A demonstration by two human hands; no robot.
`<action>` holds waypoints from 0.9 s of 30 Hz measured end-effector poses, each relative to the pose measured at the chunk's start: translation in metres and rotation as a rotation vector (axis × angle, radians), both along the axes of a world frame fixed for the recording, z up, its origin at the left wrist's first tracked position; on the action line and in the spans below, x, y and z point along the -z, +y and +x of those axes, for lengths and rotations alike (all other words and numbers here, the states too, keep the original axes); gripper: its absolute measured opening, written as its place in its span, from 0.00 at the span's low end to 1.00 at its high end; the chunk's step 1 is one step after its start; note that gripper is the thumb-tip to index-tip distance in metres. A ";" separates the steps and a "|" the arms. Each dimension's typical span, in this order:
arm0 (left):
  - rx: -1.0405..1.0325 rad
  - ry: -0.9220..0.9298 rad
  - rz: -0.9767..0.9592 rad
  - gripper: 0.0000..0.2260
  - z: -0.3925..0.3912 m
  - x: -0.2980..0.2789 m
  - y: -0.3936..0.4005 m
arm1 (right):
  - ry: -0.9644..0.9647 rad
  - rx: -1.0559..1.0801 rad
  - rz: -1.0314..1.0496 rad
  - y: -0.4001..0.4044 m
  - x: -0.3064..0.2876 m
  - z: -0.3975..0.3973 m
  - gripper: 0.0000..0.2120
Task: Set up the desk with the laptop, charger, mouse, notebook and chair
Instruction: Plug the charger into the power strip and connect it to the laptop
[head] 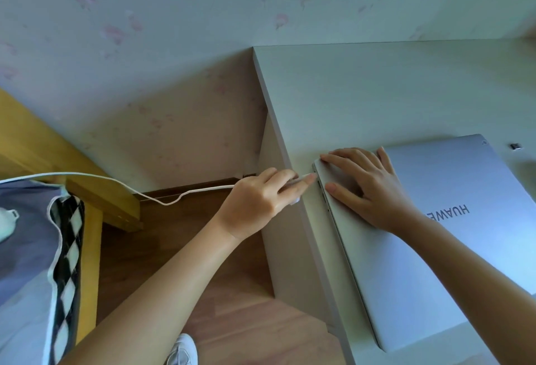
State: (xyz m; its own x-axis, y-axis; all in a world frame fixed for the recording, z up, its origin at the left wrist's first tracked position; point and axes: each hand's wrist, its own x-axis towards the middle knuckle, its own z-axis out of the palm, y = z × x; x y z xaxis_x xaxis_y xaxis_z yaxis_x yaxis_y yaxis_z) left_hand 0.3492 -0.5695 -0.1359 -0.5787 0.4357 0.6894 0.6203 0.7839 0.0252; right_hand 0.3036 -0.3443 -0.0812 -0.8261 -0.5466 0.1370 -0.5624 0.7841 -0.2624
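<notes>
A closed silver laptop (441, 219) lies on the white desk (362, 95), close to the desk's left edge. My right hand (368, 187) rests flat on the lid's near-left corner, fingers spread. My left hand (261, 202) pinches the plug end of the white charger cable (121, 183) and holds its tip against the laptop's left side, at the ports. The cable trails left from my hand, sags over the floor and rises toward the bed. Mouse, notebook and chair are out of view.
A bed with a yellow wooden frame (95, 193) and grey-and-checked bedding (34, 248) stands at the left. Wooden floor (203, 248) lies between bed and desk. A small dark object (515, 146) sits on the desk at the far right. Floral wallpaper is behind.
</notes>
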 end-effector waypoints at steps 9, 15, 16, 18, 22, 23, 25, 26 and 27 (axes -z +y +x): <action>0.022 -0.340 0.218 0.18 0.007 -0.006 0.006 | 0.011 0.005 0.009 -0.002 0.000 0.001 0.24; -0.089 -0.283 0.435 0.12 0.006 0.002 0.014 | 0.019 0.004 0.020 -0.003 -0.002 0.002 0.23; -0.086 -0.263 0.441 0.13 0.005 0.001 0.014 | 0.019 0.004 0.022 -0.003 -0.002 0.002 0.23; -0.084 -0.210 0.415 0.14 0.002 0.001 0.013 | 0.016 0.006 0.023 -0.004 -0.002 0.002 0.23; -0.084 -0.133 0.330 0.15 -0.002 0.006 0.013 | 0.013 0.005 0.027 -0.003 -0.003 0.001 0.22; -0.075 -0.112 0.316 0.15 -0.003 0.007 0.012 | 0.012 0.005 0.026 -0.003 -0.002 0.001 0.22; -0.055 -0.070 0.270 0.15 -0.003 0.008 0.010 | 0.000 0.010 0.017 -0.003 -0.002 0.000 0.22; -0.048 -0.051 0.236 0.14 -0.002 0.009 0.009 | -0.011 0.017 0.009 -0.004 -0.002 -0.001 0.22; -0.043 -0.035 0.203 0.14 -0.003 0.010 0.009 | -0.020 0.025 0.003 -0.004 -0.002 -0.001 0.22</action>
State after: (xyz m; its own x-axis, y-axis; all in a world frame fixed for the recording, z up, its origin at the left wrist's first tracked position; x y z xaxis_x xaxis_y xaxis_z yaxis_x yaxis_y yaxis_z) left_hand 0.3467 -0.5608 -0.1459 -0.6187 0.2639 0.7400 0.5823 0.7864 0.2063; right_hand 0.3022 -0.3483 -0.0792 -0.8419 -0.5264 0.1189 -0.5375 0.7984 -0.2714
